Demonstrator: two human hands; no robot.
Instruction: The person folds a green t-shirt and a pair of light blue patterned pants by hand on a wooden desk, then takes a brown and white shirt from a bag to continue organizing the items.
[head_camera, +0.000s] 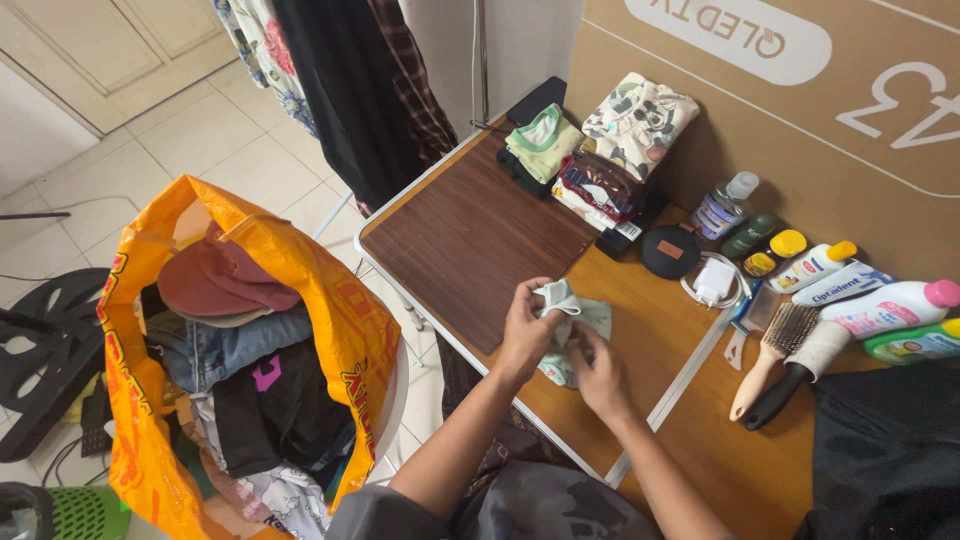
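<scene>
The small pale green cloth (572, 322) sits bunched between both hands, just over the near edge of the brown folding table (470, 240). The left hand (527, 330) pinches its top corner; the right hand (598, 372) holds its lower part. Its long side runs away toward the folded clothes pile (610, 150). Left of the hands stands an orange bag of clothes (235, 360)

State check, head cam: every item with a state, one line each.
small pale green cloth: crumpled, held over the table
left hand: gripping the cloth
right hand: gripping the cloth
folded clothes: stacked on the table
orange bag: open, full of clothes
white charger: cable coiled
hairbrush: lying flat
</scene>
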